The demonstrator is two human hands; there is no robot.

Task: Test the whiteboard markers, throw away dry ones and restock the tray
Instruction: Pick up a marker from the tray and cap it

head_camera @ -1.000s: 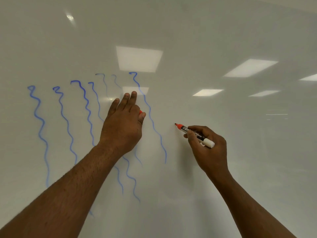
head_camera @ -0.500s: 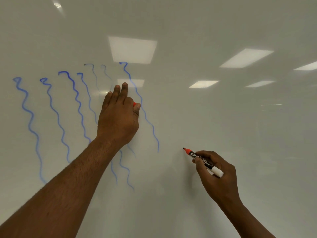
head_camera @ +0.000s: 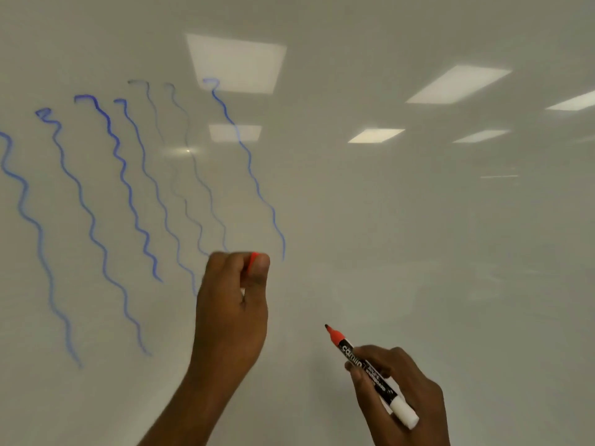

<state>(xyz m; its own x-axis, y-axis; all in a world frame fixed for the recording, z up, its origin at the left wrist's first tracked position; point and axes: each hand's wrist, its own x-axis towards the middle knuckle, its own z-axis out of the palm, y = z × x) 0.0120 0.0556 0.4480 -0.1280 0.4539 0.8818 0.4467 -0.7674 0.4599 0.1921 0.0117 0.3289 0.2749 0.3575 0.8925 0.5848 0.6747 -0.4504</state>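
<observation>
Right hand [head_camera: 399, 394] grips an uncapped marker [head_camera: 370, 371], fingers curled round its black barrel; the red tip points up and to the left, at or just off the whiteboard [head_camera: 418, 236] — contact cannot be told. White end of the marker sticks out below the grip. Left hand [head_camera: 231, 313] is closed, pinching a red cap [head_camera: 252, 260] between thumb and fingers. Blue wavy lines [head_camera: 128, 194] run above and left of that hand; the faintest sit nearest its knuckles.
</observation>
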